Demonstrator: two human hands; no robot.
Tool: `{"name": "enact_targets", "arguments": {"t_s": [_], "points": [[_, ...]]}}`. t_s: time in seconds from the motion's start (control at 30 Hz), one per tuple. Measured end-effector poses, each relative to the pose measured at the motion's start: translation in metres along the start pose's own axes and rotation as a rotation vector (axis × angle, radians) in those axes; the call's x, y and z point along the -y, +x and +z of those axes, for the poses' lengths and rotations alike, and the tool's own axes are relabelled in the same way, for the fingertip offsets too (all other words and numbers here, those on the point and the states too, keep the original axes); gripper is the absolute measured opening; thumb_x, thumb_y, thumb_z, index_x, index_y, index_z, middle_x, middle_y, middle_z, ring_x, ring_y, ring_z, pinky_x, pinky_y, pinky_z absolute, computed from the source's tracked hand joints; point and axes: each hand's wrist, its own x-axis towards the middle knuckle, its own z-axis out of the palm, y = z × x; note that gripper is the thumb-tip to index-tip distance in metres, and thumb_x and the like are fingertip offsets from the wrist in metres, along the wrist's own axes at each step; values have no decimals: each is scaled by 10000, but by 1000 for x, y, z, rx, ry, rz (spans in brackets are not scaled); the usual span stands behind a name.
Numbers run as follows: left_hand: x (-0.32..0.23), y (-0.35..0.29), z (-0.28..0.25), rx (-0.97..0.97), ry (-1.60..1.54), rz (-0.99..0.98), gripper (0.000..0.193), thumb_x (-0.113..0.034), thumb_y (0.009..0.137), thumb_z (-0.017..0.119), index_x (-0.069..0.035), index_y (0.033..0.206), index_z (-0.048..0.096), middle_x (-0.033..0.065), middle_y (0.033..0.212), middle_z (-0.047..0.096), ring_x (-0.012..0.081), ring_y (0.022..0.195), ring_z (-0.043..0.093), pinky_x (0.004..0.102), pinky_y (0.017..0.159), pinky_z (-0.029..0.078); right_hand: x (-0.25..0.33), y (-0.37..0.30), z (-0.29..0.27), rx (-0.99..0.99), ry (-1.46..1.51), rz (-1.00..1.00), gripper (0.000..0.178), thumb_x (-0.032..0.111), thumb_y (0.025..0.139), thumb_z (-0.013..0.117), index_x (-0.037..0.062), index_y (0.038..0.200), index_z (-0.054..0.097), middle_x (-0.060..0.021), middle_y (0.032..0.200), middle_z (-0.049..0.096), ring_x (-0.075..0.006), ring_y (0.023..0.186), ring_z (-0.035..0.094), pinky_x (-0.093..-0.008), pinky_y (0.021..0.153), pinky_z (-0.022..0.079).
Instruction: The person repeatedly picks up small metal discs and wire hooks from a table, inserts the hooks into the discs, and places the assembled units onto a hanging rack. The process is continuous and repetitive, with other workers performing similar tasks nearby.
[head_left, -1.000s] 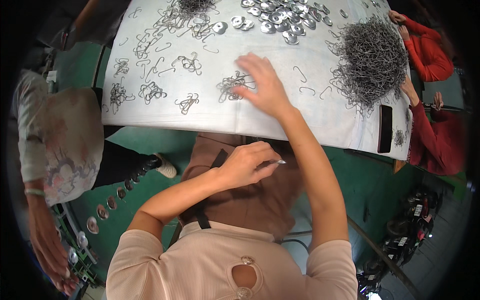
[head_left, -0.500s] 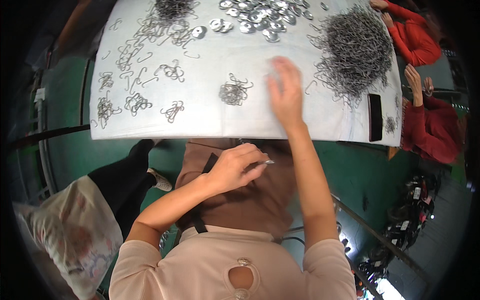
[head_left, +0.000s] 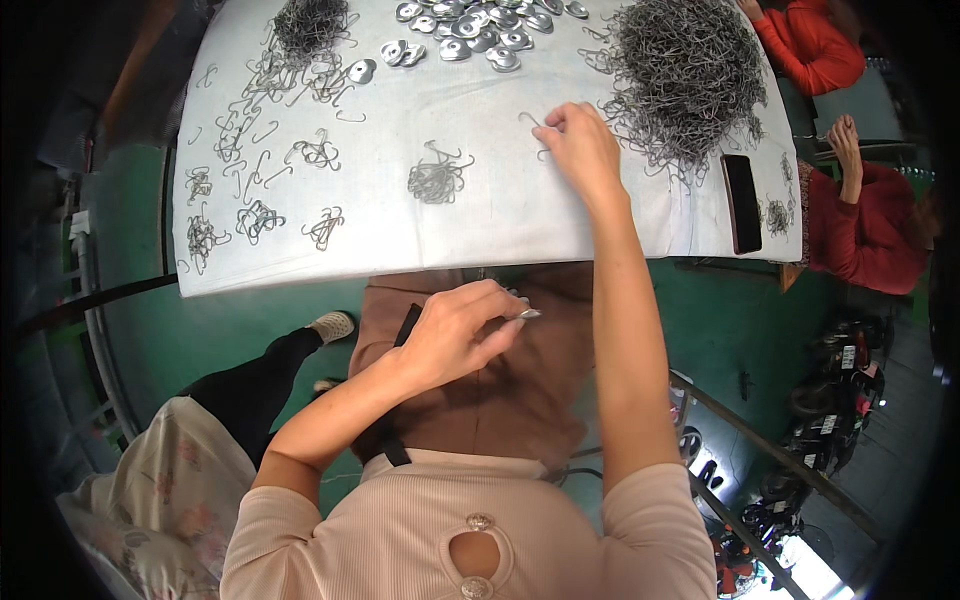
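Right hand [head_left: 578,145] pinches a wire hook [head_left: 530,121] beside the heap [head_left: 690,75]; left hand [head_left: 460,330] grips a metal piece [head_left: 527,314], apparently awaiting joining.

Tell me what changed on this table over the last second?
The right hand reached farther across the white table, from the small wire cluster toward the big wire-hook pile, and now pinches a single wire hook. The left hand stayed over the lap, holding a small metal piece. The metal discs and black phone lie as before.

A workshop: white worktable [head_left: 520,215] heaped with wire hooks [head_left: 690,70] (co-workers alongside).
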Motion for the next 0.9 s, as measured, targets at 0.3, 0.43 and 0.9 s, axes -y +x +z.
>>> {"name": "enact_targets", "arguments": {"t_s": [0.3,0.43,0.9], "points": [[-18,6,6,-57,-64,-123,180,35,812,626,0,984,663,110,921,662,168,783,645,272,700,519,14,-43,-49,267,646,34,132,61,835,619,-20,940,614,-114,898,660,-207,728,657,-310,615,519],[-26,9,7,-76,-54,-163,163,11,823,633,20,985,647,100,917,671,154,790,663,272,711,541,21,-118,-70,246,1126,175,115,34,851,619,-27,949,620,-56,878,644,-110,691,626,-215,519,469],[-34,21,5,-112,-142,-178,149,10,815,650,51,955,618,118,852,685,185,820,689,288,739,568,29,-187,-45,-43,1234,267,65,58,814,703,14,835,661,-15,963,538,-92,845,512,-225,678,437]]}}
